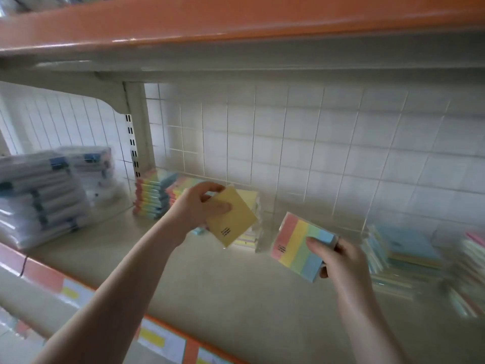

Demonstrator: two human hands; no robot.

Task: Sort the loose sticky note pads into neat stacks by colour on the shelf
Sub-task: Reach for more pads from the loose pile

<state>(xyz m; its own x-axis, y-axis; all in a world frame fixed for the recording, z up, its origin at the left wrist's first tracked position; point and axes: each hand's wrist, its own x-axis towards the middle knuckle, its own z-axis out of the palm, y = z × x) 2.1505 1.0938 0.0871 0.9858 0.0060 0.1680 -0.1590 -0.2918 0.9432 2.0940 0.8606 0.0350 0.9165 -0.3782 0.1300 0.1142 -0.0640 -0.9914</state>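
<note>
My left hand (202, 206) grips a plain yellow sticky note pad (232, 219) by its upper left corner, held tilted above the shelf (223, 279). My right hand (338, 261) pinches a striped pad (301, 245) with pink, yellow, green and blue bands at its right edge, just above the shelf surface. Behind the yellow pad stands a low stack of pale pads (249, 232). Two stacks of striped pads (152, 195) sit at the back left, by the upright post.
Wrapped white packs (42, 195) are piled at the left. Blurred blue and mixed pads (404, 253) lie in a loose heap at the right. A wire grid back panel (288, 143) closes the rear. An orange-edged shelf (236, 19) hangs overhead.
</note>
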